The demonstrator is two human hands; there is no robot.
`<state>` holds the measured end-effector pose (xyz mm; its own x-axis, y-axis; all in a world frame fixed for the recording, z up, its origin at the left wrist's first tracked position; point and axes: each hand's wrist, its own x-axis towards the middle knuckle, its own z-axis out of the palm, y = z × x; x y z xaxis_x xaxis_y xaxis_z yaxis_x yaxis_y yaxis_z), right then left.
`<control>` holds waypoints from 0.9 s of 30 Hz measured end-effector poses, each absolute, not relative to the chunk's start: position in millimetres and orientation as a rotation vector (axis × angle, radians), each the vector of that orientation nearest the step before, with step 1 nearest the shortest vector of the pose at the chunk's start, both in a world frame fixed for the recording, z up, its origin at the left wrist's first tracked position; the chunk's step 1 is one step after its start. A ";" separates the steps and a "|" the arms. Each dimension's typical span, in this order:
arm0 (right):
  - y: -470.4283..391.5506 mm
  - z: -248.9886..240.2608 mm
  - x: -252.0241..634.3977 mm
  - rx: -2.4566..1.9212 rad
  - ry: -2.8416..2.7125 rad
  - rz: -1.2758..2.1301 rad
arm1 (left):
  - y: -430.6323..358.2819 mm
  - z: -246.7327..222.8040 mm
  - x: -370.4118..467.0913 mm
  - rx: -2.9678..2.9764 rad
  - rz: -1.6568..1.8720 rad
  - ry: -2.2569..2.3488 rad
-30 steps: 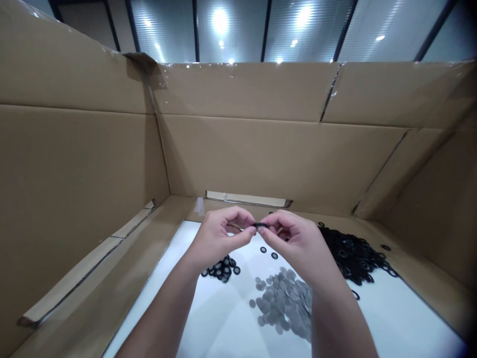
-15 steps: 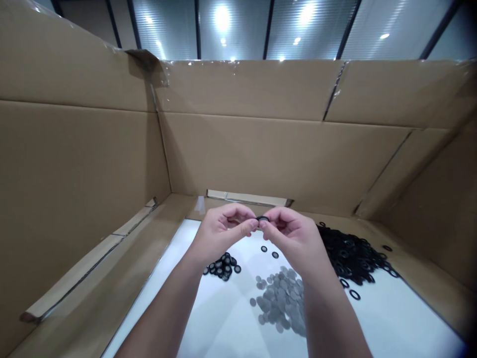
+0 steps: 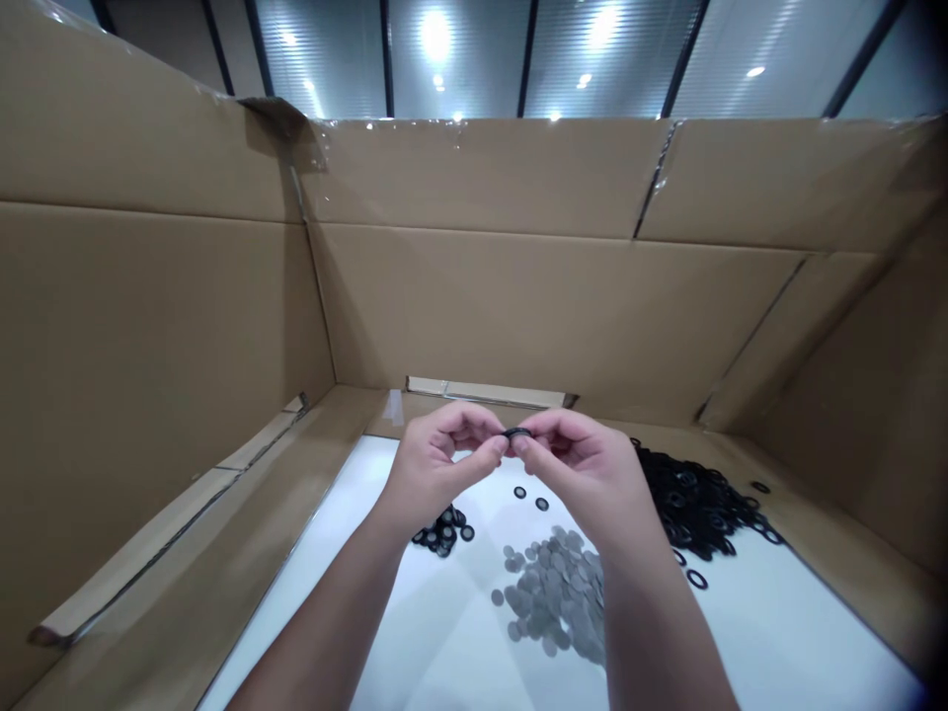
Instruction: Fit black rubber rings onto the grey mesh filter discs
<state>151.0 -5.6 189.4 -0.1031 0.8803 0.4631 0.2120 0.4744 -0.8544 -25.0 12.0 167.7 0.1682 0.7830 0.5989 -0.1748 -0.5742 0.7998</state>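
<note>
Between the fingertips of my left hand [image 3: 444, 456] and my right hand [image 3: 585, 464] is a small black ring [image 3: 516, 433], pinched from both sides and seen nearly edge-on. Whether a disc sits inside it I cannot tell. Below the hands, a heap of grey mesh-like discs [image 3: 555, 588] lies on the white board [image 3: 444, 632], partly behind my right forearm. Two black rings with grey centres [image 3: 542, 504] lie just under my fingers. More such filled rings [image 3: 444, 533] form a small pile beside my left wrist.
A large pile of black rings [image 3: 696, 504] lies at the right, partly behind my right hand, with a few loose ones near it. Tall cardboard walls [image 3: 518, 306] enclose the left, back and right. Folded cardboard strips [image 3: 489, 392] lie along the back and left walls.
Both hands stay together on the ring, which has tilted slightly between the fingertips. The whole view has shifted a little; the piles look unchanged.
</note>
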 end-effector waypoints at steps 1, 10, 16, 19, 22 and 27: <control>-2.7 186.9 149.0 -0.932 -1.569 0.784 | 12.0 167.9 -23.6 1.615 1.527 0.581; 3.1 185.2 150.8 -1.012 -1.568 0.750 | 14.0 165.5 -18.7 1.661 1.561 0.625; -11.6 198.8 154.3 -1.140 -1.684 0.629 | 14.0 160.4 -17.8 1.817 1.655 0.705; -15.2 202.8 156.3 -1.162 -1.727 0.599 | 14.8 160.5 -20.6 1.888 1.609 0.691; -15.1 202.8 159.5 -1.168 -1.785 0.611 | 14.9 165.6 -28.7 1.947 1.442 0.719; -12.0 199.2 158.9 -1.159 -1.859 0.579 | 13.5 173.5 -40.6 1.961 1.282 0.763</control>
<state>158.9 -12.0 199.2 -0.2113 0.8847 0.4154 0.4920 0.4636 -0.7369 -40.6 13.5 173.5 0.3480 0.7647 0.5424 0.1120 -0.6083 0.7858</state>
